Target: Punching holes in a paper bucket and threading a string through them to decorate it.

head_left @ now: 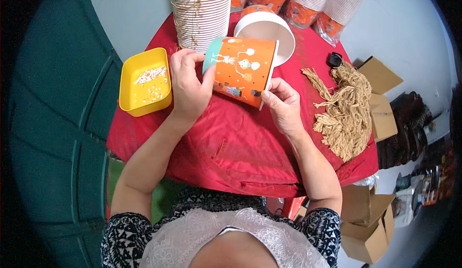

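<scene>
An orange paper bucket (245,68) with skeleton prints and a teal base band lies on its side between my hands, above the red cloth. Its white rim faces right. My left hand (190,82) grips the base end, thumb on the near side. At the rim, my right hand (284,105) pinches the lower edge between thumb and fingers; a small dark bit shows by the thumb, too small to name. Just behind lies another bucket (266,31), tipped over, its white inside facing me. The contents of the held bucket are hidden.
A yellow tub (126,87) with small white and red bits stands at the left. Tan cord bundles (344,114) lie at the right beside a black object (334,59). A tall bucket stack (202,17) and wrapped stacks (301,13) line the back. Cardboard boxes (368,224) sit off the table's right.
</scene>
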### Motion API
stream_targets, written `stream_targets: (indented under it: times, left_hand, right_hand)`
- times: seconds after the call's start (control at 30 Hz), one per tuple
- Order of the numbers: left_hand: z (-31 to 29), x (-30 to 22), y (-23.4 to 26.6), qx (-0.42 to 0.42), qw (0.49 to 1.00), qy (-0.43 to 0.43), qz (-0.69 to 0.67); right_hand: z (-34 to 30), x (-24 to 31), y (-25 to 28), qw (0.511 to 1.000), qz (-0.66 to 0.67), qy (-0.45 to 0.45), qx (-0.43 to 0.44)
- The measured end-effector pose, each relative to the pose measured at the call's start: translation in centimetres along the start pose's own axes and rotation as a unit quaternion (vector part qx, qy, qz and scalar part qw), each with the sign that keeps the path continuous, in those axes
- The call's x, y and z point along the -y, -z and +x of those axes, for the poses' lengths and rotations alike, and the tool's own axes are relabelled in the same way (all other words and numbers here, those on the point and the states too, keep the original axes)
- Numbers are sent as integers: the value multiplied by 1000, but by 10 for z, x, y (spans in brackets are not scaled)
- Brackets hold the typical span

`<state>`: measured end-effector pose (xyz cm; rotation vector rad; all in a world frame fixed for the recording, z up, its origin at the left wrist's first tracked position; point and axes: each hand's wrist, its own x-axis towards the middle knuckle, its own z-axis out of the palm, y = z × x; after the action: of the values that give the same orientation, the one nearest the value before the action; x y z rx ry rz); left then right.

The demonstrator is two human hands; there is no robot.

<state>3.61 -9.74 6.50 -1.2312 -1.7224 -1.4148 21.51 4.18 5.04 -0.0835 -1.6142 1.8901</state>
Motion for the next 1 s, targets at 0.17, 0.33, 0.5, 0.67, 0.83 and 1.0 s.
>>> stream_targets:
  times: [0.17, 0.33, 0.5, 0.67, 0.83, 1.0]
  left_hand:
    - [-16, -25, -2, 70, 992, -45, -97]
    - [-30, -41, -3, 138, 977, -49, -153]
    - [-33, -41, -5, 121, 975, -37, -182]
    - [-36, -41, -6, 125, 976, -31, -174]
    - [-36, -43, -6, 118, 977, -39, -173]
    - [-38, -45, -5, 127, 980, -31, -153]
  right_hand:
    - [-1, -4, -1, 1000, -18, 0, 4]
    - [-2, -2, -6, 1000, -16, -5, 3]
    - [-4, -3, -6, 1000, -21, -10, 20]
    - [-6, -4, -10, 1000, -13, -14, 24]
    - [-6, -4, -7, 999, -18, -24, 34]
    - [-8, -4, -11, 999, -25, -23, 41]
